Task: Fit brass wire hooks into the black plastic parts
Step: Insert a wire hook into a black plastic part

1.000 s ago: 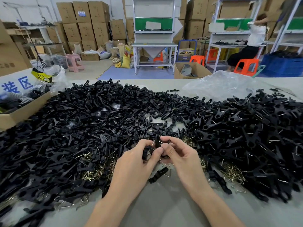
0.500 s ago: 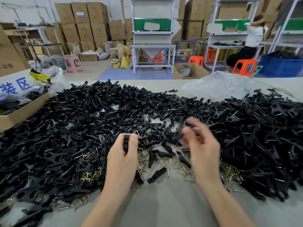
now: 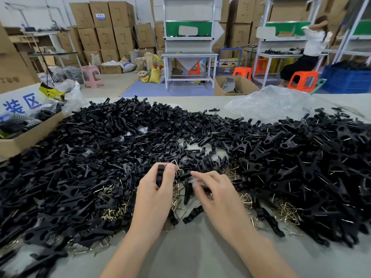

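Black parts (image 3: 96, 161) heaped in a wide mound, many at right showing wire. One part (image 3: 160, 175) upright in left hand (image 3: 154, 197), triangular hook (image 3: 176, 165) just beside its top. Loose brass hooks (image 3: 287, 212) clumped along heap's near edge

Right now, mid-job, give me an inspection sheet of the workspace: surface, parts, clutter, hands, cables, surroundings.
Surface: grey table, bare at the near edge.
Job's things: black plastic parts heaped across it; brass wire hooks in loose clumps near the hands.
Clutter: clear plastic bag far right; cardboard box far left.
Grippers: left hand grips a black part, a hook at its fingertips; right hand reaches into parts, blurred, grasp unclear.
Cables: nothing seen.
Surroundings: stacked cartons, white workbench, seated person.
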Tool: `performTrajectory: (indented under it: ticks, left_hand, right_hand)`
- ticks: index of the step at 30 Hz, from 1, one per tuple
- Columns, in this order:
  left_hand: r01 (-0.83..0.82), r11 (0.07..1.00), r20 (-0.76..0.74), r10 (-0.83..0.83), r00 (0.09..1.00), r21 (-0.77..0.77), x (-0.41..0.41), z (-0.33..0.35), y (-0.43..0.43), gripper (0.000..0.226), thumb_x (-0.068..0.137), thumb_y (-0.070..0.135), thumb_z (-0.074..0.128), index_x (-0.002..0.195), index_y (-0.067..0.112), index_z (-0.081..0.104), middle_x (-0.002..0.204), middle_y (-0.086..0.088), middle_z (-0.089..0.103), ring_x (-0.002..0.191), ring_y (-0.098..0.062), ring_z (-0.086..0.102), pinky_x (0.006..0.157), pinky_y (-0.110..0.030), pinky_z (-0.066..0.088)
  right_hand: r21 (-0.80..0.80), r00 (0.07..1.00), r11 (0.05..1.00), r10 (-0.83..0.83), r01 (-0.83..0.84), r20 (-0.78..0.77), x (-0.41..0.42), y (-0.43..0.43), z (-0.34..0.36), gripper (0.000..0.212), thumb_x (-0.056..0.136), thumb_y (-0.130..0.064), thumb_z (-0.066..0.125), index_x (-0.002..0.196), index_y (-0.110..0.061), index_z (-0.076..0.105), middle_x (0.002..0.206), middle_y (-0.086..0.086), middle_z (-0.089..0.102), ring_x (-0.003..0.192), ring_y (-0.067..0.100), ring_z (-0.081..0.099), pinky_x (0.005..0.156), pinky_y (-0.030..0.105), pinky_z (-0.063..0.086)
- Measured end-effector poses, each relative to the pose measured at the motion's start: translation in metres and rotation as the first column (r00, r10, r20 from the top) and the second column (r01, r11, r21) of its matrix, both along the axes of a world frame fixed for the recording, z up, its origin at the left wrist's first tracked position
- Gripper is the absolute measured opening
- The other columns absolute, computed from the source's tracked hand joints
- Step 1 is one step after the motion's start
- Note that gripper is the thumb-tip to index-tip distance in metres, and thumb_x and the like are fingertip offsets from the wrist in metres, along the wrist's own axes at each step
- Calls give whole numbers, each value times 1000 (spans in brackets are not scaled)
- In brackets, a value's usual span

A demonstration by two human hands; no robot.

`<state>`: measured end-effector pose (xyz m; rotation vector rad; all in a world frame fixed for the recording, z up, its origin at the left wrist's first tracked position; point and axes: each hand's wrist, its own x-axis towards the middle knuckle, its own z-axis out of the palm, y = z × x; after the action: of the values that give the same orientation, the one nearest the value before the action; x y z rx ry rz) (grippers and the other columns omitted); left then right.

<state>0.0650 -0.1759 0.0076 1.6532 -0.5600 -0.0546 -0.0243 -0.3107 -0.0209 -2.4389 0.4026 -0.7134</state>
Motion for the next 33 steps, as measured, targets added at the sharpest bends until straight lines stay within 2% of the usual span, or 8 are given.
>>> performTrajectory:
  ticks: [3, 7, 12, 17, 20, 24, 28, 33]
  left_hand:
    - [14, 1000, -7, -14, 1000, 25, 0, -1, -1, 20, 101, 40, 51, 90, 33, 67, 52, 5, 37, 47, -16, 29, 43, -28, 25]
    - [-14, 987, 125, -6, 992, 163, 2, -5, 2, 24, 100, 40, 52, 81, 30, 63, 47, 13, 46, 41, -6, 37, 43, -15, 30]
    - [-128, 894, 302, -8, 953, 429, 5, -9, 7, 20, 93, 57, 45, 95, 41, 56, 53, 10, 61, 48, -9, 56, 53, -32, 48]
    - [-52, 962, 223, -9, 975, 269, 2, -7, 9, 22, 91, 62, 34, 102, 48, 47, 45, 11, 47, 39, -7, 41, 43, -20, 32]
    - [17, 987, 96, -33, 995, 162, 0, -5, 8, 19, 97, 47, 32, 104, 48, 49, 50, 13, 40, 44, -4, 35, 45, -19, 34]
    - [110, 973, 80, -128, 988, 202, -1, -3, 3, 34, 104, 42, 43, 137, 42, 49, 89, 2, 66, 80, -13, 62, 78, -29, 51]
    - [206, 968, -16, -205, 979, 141, -6, 0, -2, 36, 99, 33, 58, 132, 45, 57, 64, 14, 63, 53, 3, 54, 46, -11, 41]
    - [234, 971, -93, -229, 969, 46, -5, -4, -5, 35, 104, 22, 49, 132, 43, 57, 76, 7, 66, 68, -4, 62, 66, -16, 52]
  right_hand:
    - [-146, 989, 989, -28, 7, -143, 5, 2, -6, 53, 97, -60, 41, 138, -32, 58, 125, -16, 55, 116, 8, 43, 105, 28, 37]
    - [-101, 985, 995, -18, 0, -173, 8, 1, -7, 42, 96, -58, 52, 129, -34, 63, 129, -18, 52, 122, 6, 37, 109, 27, 31]
    - [-60, 983, 997, 43, -54, -181, -2, -4, -5, 29, 92, -52, 59, 117, -36, 62, 139, -27, 43, 132, -5, 23, 113, 25, 20]
    - [44, 989, 995, 95, -90, -112, -8, 3, 2, 21, 89, -37, 64, 95, -48, 47, 107, -42, 48, 116, -15, 37, 97, 17, 31]
    - [257, 996, 964, 81, -67, -46, -9, 6, 6, 26, 91, -23, 62, 96, -48, 52, 101, -27, 62, 97, -13, 53, 80, 11, 41]
    - [665, 980, 725, 72, -178, 184, -6, 3, 17, 25, 101, -11, 59, 107, -33, 66, 96, -9, 76, 91, 5, 70, 81, 20, 54]
    - [916, 954, 272, 32, -294, 297, -3, 0, 23, 25, 102, -1, 51, 115, -10, 70, 91, 10, 75, 78, 17, 71, 72, 26, 59]
    - [951, 951, -38, 12, -307, 308, -2, 1, 24, 24, 98, -2, 54, 116, 0, 70, 101, 18, 74, 85, 20, 73, 77, 28, 61]
